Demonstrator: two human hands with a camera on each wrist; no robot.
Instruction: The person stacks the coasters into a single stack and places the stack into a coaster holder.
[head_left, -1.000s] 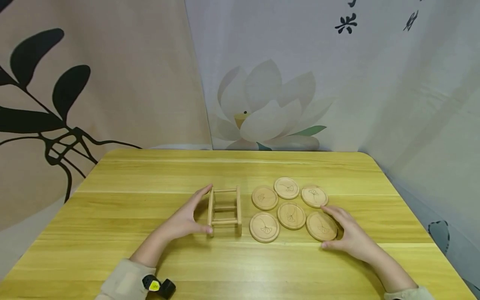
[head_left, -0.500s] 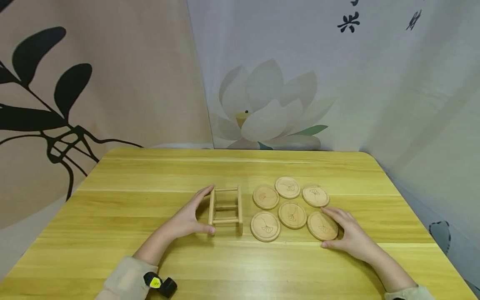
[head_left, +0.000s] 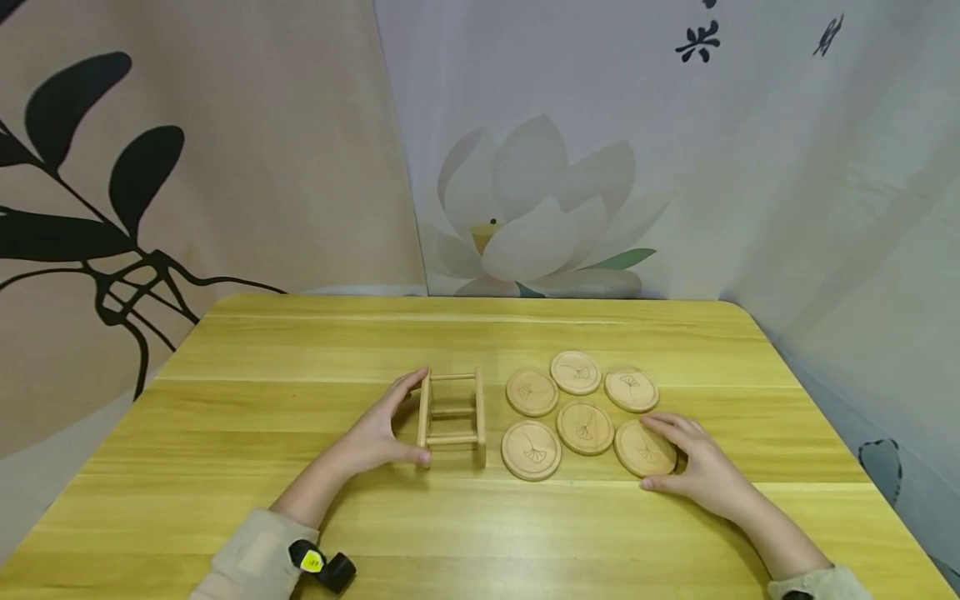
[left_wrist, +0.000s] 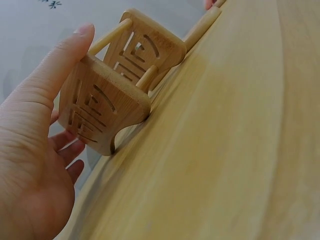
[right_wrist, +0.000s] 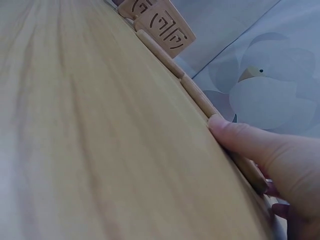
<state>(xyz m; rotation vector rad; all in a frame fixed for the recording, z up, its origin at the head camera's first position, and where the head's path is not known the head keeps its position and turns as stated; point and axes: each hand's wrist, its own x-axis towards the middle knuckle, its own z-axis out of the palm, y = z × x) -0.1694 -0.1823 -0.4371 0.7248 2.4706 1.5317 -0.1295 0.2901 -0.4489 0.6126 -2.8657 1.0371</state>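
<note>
In the head view, my left hand (head_left: 371,437) spans the left panel of a small wooden coaster holder (head_left: 480,417), thumb at its near end and fingers at its far end. The left wrist view shows the thumb on the edge of that cut-out panel (left_wrist: 95,107), fingers partly hidden behind it. On the right, my right hand (head_left: 701,471) grips a round wooden coaster (head_left: 639,450) lying flat, thumb on its near edge and fingers on its far edge. A ginkgo leaf is engraved on its face. In the right wrist view, the thumb (right_wrist: 240,135) touches the coaster's rim.
Several more engraved coasters lie flat between the holder and my right hand, among them a middle one (head_left: 585,427) and a near-left one (head_left: 531,451). They rest on a wooden table (head_left: 450,525). A printed curtain (head_left: 300,167) hangs behind its far edge.
</note>
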